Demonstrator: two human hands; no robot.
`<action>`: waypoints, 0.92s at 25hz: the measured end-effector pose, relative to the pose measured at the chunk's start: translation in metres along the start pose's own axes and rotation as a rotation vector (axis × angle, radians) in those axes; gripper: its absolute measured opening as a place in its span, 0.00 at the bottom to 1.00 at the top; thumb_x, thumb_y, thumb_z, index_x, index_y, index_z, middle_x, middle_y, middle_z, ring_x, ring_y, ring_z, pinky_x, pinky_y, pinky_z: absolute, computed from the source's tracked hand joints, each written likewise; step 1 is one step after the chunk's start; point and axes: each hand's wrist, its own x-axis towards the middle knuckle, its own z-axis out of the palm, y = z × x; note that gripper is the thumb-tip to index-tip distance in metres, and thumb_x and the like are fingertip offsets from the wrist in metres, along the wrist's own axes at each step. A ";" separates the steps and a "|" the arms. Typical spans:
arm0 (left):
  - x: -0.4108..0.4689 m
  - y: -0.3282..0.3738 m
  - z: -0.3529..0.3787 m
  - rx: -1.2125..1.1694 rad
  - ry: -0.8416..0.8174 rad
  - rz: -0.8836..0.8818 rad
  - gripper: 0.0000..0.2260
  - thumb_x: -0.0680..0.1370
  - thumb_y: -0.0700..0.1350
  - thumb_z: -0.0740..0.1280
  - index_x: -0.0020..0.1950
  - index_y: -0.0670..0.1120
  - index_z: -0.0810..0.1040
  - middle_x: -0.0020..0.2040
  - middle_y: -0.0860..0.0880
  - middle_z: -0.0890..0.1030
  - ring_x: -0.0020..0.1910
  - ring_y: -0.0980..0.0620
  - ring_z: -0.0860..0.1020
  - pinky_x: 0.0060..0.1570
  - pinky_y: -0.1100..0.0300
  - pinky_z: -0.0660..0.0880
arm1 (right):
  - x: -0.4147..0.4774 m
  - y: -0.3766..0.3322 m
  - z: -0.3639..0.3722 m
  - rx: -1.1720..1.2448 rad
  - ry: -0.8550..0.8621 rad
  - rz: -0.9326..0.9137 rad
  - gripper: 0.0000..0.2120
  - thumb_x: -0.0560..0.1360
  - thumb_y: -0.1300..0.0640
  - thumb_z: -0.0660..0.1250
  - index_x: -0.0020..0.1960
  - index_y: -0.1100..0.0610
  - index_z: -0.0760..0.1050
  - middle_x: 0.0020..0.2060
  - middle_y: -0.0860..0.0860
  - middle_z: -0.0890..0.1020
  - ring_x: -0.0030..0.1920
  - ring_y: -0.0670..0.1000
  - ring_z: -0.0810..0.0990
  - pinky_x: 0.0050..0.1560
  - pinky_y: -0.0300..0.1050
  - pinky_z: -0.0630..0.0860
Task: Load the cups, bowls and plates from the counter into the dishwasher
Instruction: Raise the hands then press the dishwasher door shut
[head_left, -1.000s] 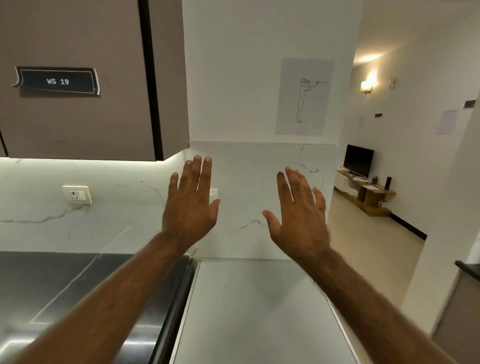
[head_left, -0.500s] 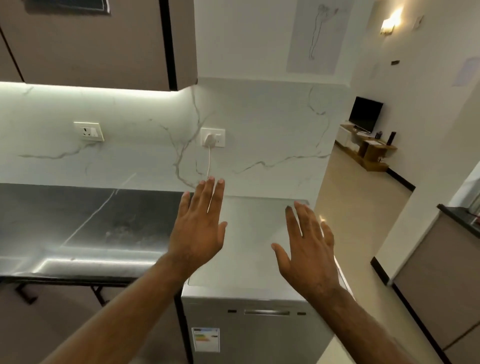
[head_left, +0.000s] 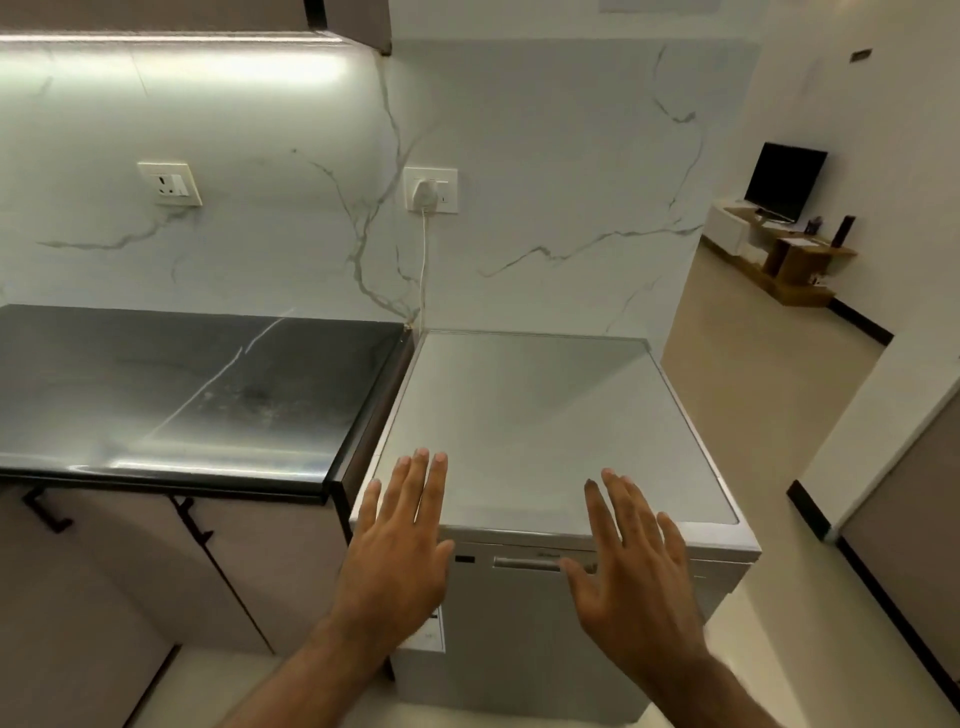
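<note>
Loading is judged unstarted: the dishwasher is closed, the left hand and right hand are held over its front edge with fingers straight and empty, and no crockery is seen on the counter beside it.

A light strip overhead is flooding the marble wall with a bright, nearly blown-out glow and is laying white glare along the dark counter. My left hand and right hand are looking slightly soft. Straight edges are bowing near the borders of my view, and the lower cabinets are sitting in shade.
</note>
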 end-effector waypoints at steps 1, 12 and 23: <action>-0.003 -0.004 0.017 0.007 -0.014 -0.002 0.44 0.82 0.56 0.60 0.78 0.53 0.23 0.80 0.52 0.27 0.79 0.51 0.29 0.78 0.49 0.31 | 0.002 0.003 0.013 -0.002 -0.019 -0.006 0.43 0.73 0.38 0.67 0.81 0.51 0.53 0.80 0.55 0.59 0.78 0.58 0.59 0.72 0.63 0.61; -0.008 -0.051 0.148 0.143 0.026 0.004 0.43 0.82 0.62 0.60 0.81 0.48 0.32 0.83 0.46 0.39 0.82 0.45 0.40 0.78 0.46 0.38 | 0.012 0.023 0.131 -0.075 -0.037 -0.048 0.43 0.80 0.35 0.55 0.81 0.51 0.32 0.80 0.54 0.33 0.79 0.56 0.31 0.76 0.54 0.32; -0.008 -0.073 0.204 0.277 0.413 0.155 0.41 0.72 0.68 0.66 0.77 0.47 0.60 0.72 0.44 0.68 0.73 0.42 0.66 0.76 0.41 0.60 | 0.007 0.049 0.199 -0.182 0.365 -0.100 0.45 0.74 0.31 0.63 0.80 0.56 0.53 0.73 0.56 0.69 0.73 0.58 0.66 0.77 0.57 0.57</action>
